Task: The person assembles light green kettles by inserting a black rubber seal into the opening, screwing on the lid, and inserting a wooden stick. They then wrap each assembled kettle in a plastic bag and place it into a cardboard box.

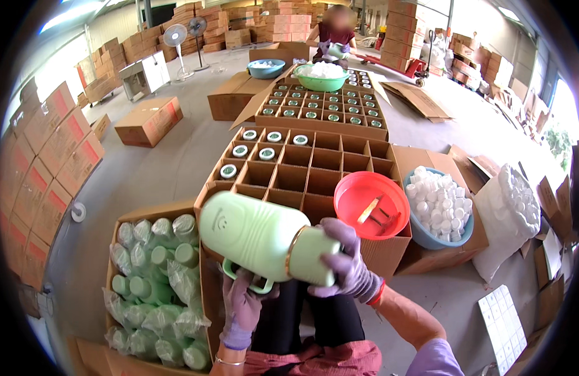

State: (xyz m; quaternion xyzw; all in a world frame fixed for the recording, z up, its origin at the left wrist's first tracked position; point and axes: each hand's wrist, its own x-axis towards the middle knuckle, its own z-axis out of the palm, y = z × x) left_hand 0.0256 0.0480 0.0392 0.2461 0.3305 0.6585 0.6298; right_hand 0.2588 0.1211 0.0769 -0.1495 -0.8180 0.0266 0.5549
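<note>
Smooth grey floor (195, 166) lies under everything. The divided carton (383, 254) is brown corrugated card, gridded into square cells; six flask necks with shiny round tops fill cells toward its far left, the others in view being bare card. Beyond it, a far carton (327, 127) holds many more necks, with a person (333, 37) behind. At left, the flask carton (212, 294) is packed with pale green flasks, many in crinkled clear plastic. A lumpy white sack (499, 213) slumps at right. Beside it, a round blue tub (427, 241) brims with small white caps (440, 203). The glossy red basin (352, 188) sits over the divided carton's near right corner, covering cells there.

The flask (252, 232), matte mint green, ribbed and round-shouldered with a gold ring, is held tilted sideways above the carton's near edge, hiding cells behind it. Both hands wear purplish gloves: the left hand (242, 307) grips its loop handle, the right hand (347, 260) wraps its narrower top. Small tools (368, 210) lie in the basin.
</note>
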